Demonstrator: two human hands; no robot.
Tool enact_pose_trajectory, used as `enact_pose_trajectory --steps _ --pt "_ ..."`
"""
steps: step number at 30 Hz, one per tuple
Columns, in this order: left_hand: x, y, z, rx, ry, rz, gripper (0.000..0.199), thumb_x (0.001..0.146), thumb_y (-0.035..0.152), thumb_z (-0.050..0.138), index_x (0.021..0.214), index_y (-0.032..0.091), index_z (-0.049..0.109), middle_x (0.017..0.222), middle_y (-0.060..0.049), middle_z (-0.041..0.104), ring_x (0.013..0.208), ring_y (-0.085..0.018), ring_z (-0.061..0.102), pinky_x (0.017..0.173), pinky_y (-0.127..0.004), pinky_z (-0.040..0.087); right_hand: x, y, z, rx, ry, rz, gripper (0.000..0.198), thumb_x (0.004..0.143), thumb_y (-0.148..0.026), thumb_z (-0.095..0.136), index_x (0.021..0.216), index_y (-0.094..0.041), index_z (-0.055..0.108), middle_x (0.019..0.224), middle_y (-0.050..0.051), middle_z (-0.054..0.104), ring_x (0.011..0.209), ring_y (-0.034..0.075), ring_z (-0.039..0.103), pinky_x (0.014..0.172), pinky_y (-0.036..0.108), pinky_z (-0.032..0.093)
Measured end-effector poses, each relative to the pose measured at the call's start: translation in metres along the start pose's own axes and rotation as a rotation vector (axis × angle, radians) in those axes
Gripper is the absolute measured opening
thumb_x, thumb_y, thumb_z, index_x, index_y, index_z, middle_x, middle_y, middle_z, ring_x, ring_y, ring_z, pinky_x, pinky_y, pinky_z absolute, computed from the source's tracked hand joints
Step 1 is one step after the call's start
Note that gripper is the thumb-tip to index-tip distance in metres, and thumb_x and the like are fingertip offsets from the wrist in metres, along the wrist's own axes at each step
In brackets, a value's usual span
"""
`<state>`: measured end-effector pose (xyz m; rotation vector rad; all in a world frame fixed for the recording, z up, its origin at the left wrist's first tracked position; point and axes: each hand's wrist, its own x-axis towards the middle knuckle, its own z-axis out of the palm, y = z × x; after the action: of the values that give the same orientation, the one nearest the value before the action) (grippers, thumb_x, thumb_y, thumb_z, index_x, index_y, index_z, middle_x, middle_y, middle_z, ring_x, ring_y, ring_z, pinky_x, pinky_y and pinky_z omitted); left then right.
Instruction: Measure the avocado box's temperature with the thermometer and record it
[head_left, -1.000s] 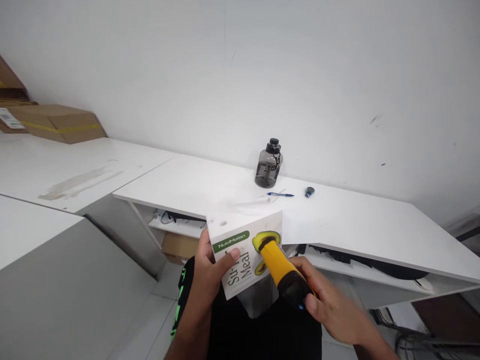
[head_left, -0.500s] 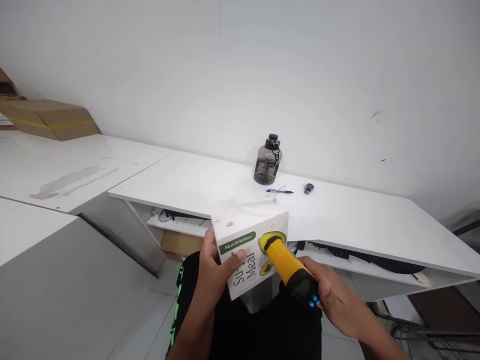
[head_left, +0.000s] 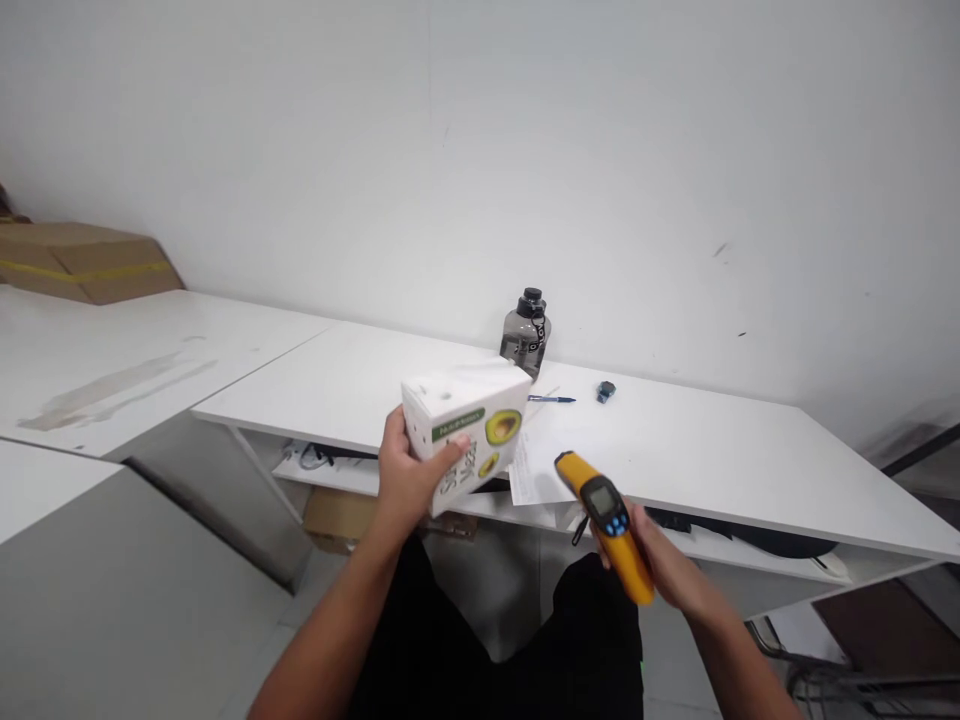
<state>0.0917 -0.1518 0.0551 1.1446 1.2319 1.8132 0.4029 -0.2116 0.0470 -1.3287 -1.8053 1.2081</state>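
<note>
My left hand (head_left: 405, 478) grips a white box (head_left: 466, 427) printed with avocados and a green label, held up over the front edge of the white table (head_left: 712, 450). My right hand (head_left: 660, 565) holds a yellow handheld thermometer gun (head_left: 606, 520) with a small screen and blue buttons. Its nose points up and left toward the box, a short gap away from it. Both arms reach out above my dark-clothed lap.
On the table near the wall stand a dark water bottle (head_left: 525, 334), a blue pen (head_left: 551, 399) and a small dark object (head_left: 604, 391). A paper sheet (head_left: 536, 465) lies at the table's edge. A cardboard box (head_left: 82, 262) rests far left. Cables lie on the shelf below.
The thermometer gun's nose was against the box's avocado print; my right hand has drawn it back to the right. My left hand has lifted the box up and forward.
</note>
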Motion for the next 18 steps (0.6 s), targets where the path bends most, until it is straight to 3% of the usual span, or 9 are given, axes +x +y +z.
enact_pose_trajectory --steps 3,6,8,12,18 --pt "0.048 -0.02 0.007 0.109 0.088 0.102 0.069 0.059 0.04 0.083 0.117 0.021 0.05 0.114 -0.009 0.064 0.103 -0.025 0.064 0.083 -0.039 0.057 0.029 0.021 -0.035 -0.031 0.115 0.069 0.067 0.087 -0.067 0.049 0.136 -0.021 0.049 0.109 0.01 0.066 0.096 0.025 0.063 0.086 0.039 0.051" --pt "0.084 -0.047 0.011 0.244 0.175 0.144 0.071 0.06 0.043 0.082 0.118 0.021 0.047 0.118 -0.011 0.061 0.108 -0.026 0.062 0.09 -0.043 0.053 0.06 0.042 -0.069 -0.344 0.44 0.202 0.07 0.089 -0.059 0.049 0.145 -0.019 0.038 0.129 0.014 0.06 0.114 0.029 0.058 0.095 0.04 0.046" --pt "0.098 -0.064 0.01 0.333 0.219 0.152 0.073 0.061 0.045 0.081 0.119 0.02 0.046 0.12 -0.012 0.06 0.111 -0.027 0.06 0.094 -0.044 0.051 0.078 0.057 -0.084 -0.584 0.516 0.3 0.068 0.091 -0.052 0.046 0.147 -0.014 0.036 0.133 0.018 0.058 0.115 0.032 0.058 0.093 0.04 0.045" --pt "0.113 -0.084 0.01 0.51 0.27 0.155 0.081 0.064 0.052 0.076 0.129 0.019 0.04 0.128 -0.016 0.055 0.12 -0.032 0.056 0.1 -0.049 0.046 0.102 0.079 -0.09 -0.842 0.52 0.37 0.058 0.095 -0.042 0.043 0.14 -0.007 0.043 0.131 0.021 0.059 0.115 0.031 0.058 0.09 0.036 0.043" --pt "0.122 -0.09 0.013 0.599 0.267 0.135 0.084 0.067 0.054 0.072 0.133 0.018 0.035 0.132 -0.018 0.051 0.124 -0.036 0.052 0.099 -0.051 0.046 0.119 0.088 -0.079 -0.979 0.568 0.37 0.053 0.098 -0.042 0.036 0.136 -0.008 0.048 0.119 0.019 0.063 0.109 0.031 0.057 0.084 0.038 0.043"
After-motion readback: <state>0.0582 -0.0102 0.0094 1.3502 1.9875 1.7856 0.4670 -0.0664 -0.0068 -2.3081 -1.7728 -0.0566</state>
